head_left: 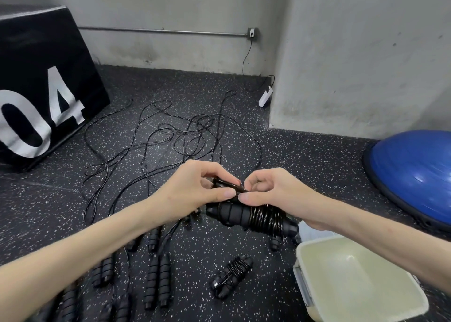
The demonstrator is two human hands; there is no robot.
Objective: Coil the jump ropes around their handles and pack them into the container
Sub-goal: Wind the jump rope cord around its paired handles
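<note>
Rubber flooring [305, 156], black with white flecks, carries everything. At its far left corner a black plyo box [41, 82] marked "04" is seen; at the right edge, a blue balance dome [415, 173]. One pale plastic container [324, 304], nothing visible inside it, sits at the near right.

A tangle of loose black ropes [175, 131] is spread across the middle of the floor, their foam-ribbed handles [156, 280] lying along the near left; roughly ten handles can be counted there, though blur makes the figure unsure. One finished bundle [231, 276] lies just left of the container.

A second bundle, the coiled rope [253, 216], is held above the floor near the centre. The left hand [195, 187] is curled, thumb and fingers pinching the upper handle end; the right hand [273, 190] pinches the rope's end against the coil, fingers bent.

The thin, glossy cord is judged light, springy and slippery, likely to unwind if released, whereas the ribbed foam handles are soft and offer sure grip. Hold is best taken across the coils and handles together.
</note>
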